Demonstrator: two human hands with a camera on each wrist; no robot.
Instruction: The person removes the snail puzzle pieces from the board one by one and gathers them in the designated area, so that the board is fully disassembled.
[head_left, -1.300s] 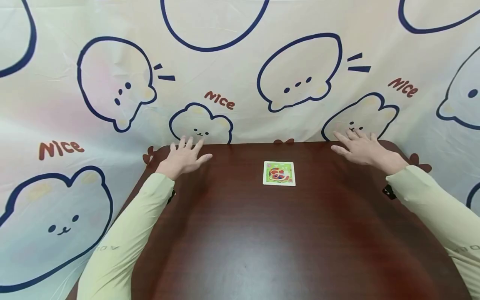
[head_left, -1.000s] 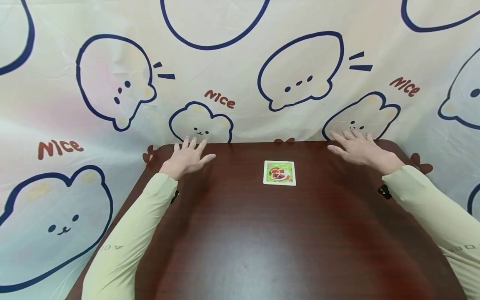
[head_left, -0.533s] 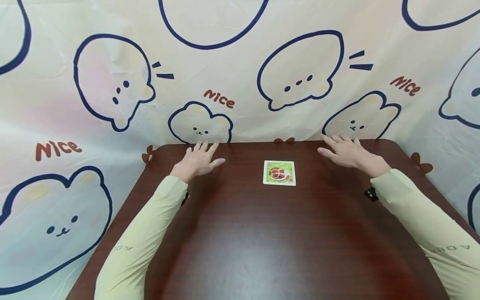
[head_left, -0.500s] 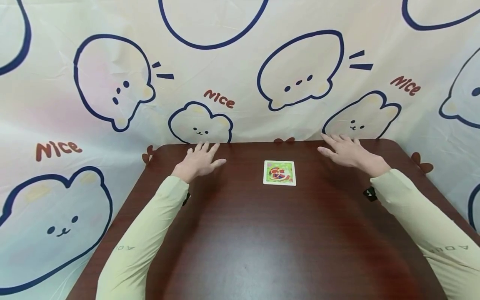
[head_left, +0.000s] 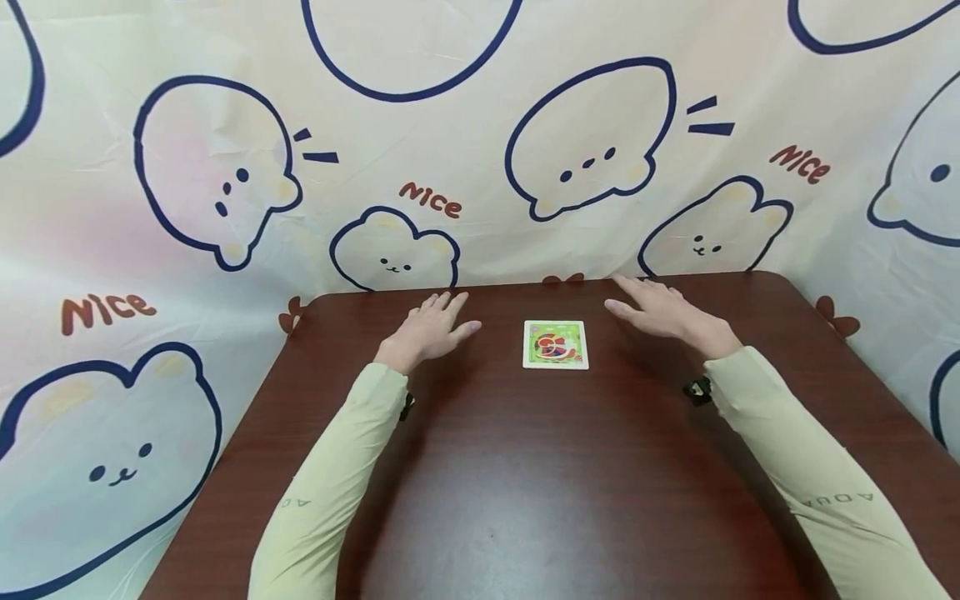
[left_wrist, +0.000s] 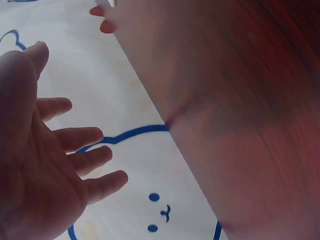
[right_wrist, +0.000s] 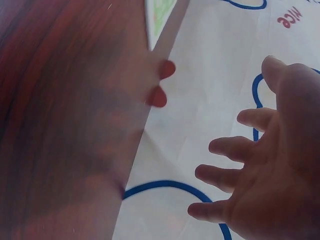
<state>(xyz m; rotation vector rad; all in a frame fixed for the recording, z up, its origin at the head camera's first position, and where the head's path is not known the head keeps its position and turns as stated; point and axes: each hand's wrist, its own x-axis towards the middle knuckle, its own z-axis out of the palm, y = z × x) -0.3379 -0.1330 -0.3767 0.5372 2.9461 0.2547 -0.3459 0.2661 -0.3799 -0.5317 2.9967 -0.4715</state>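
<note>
A square, white-bordered card or thin puzzle board (head_left: 556,345) with a green, red and purple picture lies flat towards the back of the dark brown table (head_left: 510,467). To its left hovers my left hand (head_left: 427,332), palm down, fingers spread and holding nothing. On the other side my right hand (head_left: 667,312) is held over the table in the same way, nearer the far edge. The left wrist view shows the bare palm of the left hand (left_wrist: 45,170). In the right wrist view the right hand (right_wrist: 270,165) is empty too, and a corner of the card (right_wrist: 159,20) shows at the top.
A pale cloth backdrop (head_left: 480,167) printed with blue bear outlines and "Nice" lettering hangs behind the far table edge and along both sides. Dark straps with small devices (head_left: 699,391) sit under the wrists. Light reflects off the tabletop.
Both hands have moved inward towards the card, the left one rightward and the right one leftward, with their fingers still spread. The card stays put on the table; the view has shifted slightly.
</note>
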